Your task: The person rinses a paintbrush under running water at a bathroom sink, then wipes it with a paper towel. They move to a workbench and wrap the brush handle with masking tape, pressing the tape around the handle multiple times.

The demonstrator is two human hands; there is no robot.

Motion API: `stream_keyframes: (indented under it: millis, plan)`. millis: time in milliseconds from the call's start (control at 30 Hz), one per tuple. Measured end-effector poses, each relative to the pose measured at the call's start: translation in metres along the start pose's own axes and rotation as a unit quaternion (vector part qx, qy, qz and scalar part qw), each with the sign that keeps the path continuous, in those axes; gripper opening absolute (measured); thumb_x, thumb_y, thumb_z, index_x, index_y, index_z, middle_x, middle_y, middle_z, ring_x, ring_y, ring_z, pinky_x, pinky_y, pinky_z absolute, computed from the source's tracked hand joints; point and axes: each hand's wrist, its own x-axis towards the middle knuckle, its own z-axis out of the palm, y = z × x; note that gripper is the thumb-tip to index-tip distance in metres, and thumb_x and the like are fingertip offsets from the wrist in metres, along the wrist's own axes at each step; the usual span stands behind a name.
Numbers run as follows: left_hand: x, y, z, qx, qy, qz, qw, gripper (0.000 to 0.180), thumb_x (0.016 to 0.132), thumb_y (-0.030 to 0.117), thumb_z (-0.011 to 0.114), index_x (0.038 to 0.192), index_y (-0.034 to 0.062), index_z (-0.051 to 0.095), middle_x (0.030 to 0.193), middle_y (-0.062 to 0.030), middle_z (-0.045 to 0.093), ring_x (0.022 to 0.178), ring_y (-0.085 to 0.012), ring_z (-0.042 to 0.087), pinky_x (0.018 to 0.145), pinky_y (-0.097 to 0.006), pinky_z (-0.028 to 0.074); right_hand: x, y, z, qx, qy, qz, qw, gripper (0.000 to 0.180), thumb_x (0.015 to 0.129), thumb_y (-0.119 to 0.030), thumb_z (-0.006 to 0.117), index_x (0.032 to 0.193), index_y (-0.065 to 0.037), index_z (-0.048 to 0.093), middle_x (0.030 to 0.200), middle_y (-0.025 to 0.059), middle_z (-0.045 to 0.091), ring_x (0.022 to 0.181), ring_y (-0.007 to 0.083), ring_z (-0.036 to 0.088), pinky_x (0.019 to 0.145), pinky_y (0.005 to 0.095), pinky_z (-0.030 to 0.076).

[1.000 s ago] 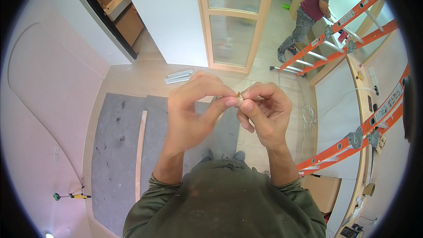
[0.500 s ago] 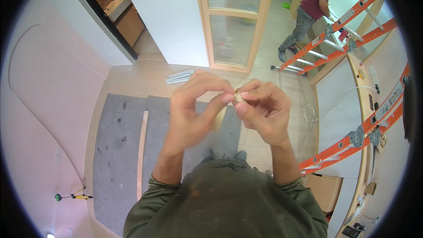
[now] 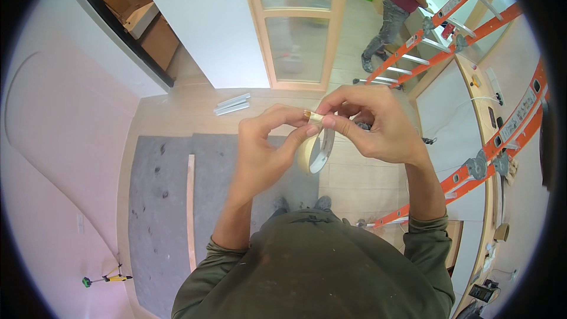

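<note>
A thin roll of cream masking tape (image 3: 305, 156) hangs edge-on between my two hands, in front of my chest. My left hand (image 3: 264, 149) is closed, its thumb and forefinger pinching at the top of the roll. Opposite it, my right hand (image 3: 378, 125) is also closed, with thumb and fingertips on a short piece of the tape at the roll's upper edge. A small brownish tip (image 3: 307, 114) shows between the two sets of fingers; I cannot make out what it is.
Orange stepladders (image 3: 455, 18) stand at the right, with a person (image 3: 394, 12) working behind one. A grey mat (image 3: 156, 201) with a wooden strip (image 3: 191, 212) covers floor at left. Metal profiles (image 3: 232, 104) lie beyond it. A small yellow tripod (image 3: 115, 277) stands lower left.
The tape roll has come into plain view below my fingers. My right hand has shifted right and turned; my left hand has moved slightly right. The whole view has swung a little.
</note>
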Motion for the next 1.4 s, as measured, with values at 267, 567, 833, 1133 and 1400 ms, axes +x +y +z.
stream_keyframes:
  millis: [267,567,833,1133,1400]
  plan:
    - [-0.001,-0.009,0.012,0.016,0.008,0.039,0.999,0.012,0.083,0.011,0.081,0.091,0.0019,0.078,0.086,-0.0102,0.073,0.095,-0.0211,0.066,0.080,-0.034,0.052,0.001,0.001,-0.003,0.004,-0.047,0.033,0.998,0.016,0.093,-0.014,0.071,0.094,0.001,0.067,0.077,0.0068,0.065,0.066,0.0138,0.056,0.057,0.0272,0.045]
    - [0.007,-0.006,0.002,0.111,-0.011,0.056,0.992,0.012,0.079,0.005,0.081,0.091,0.0052,0.079,0.085,-0.0051,0.075,0.101,-0.0231,0.062,0.087,-0.037,0.049,-0.005,0.010,0.018,-0.022,0.007,0.014,1.000,0.013,0.094,-0.009,0.069,0.095,0.003,0.062,0.081,0.0122,0.063,0.068,0.0184,0.060,0.060,0.0303,0.048]
    - [0.011,0.010,0.007,0.240,0.041,0.148,0.959,0.015,0.075,0.005,0.082,0.089,0.0108,0.079,0.080,0.0011,0.074,0.101,-0.0229,0.061,0.080,-0.037,0.040,-0.010,0.035,0.038,0.017,0.117,0.014,0.993,0.013,0.097,-0.010,0.065,0.093,0.001,0.061,0.076,0.0056,0.059,0.061,0.0099,0.053,0.051,0.0264,0.040]
    - [0.010,0.009,0.016,0.361,0.074,0.232,0.900,0.013,0.080,-0.001,0.076,0.088,0.0090,0.075,0.087,-0.0034,0.072,0.102,-0.0248,0.066,0.087,-0.040,0.044,-0.015,0.088,0.022,0.417,0.140,0.173,0.881,0.027,0.106,-0.026,0.056,0.091,-0.003,0.057,0.081,0.0015,0.055,0.054,0.0062,0.043,0.045,0.0217,0.032]
    - [-0.005,-0.015,0.045,-0.137,0.046,-0.077,0.987,0.005,0.097,0.001,0.063,0.099,-0.0029,0.062,0.096,-0.0087,0.068,0.097,-0.0155,0.068,0.083,-0.029,0.051,-0.048,0.076,-0.011,0.546,0.075,0.135,0.823,0.017,0.104,-0.017,0.057,0.109,0.000,0.057,0.096,0.0117,0.066,0.064,0.0107,0.052,0.051,0.0232,0.040]
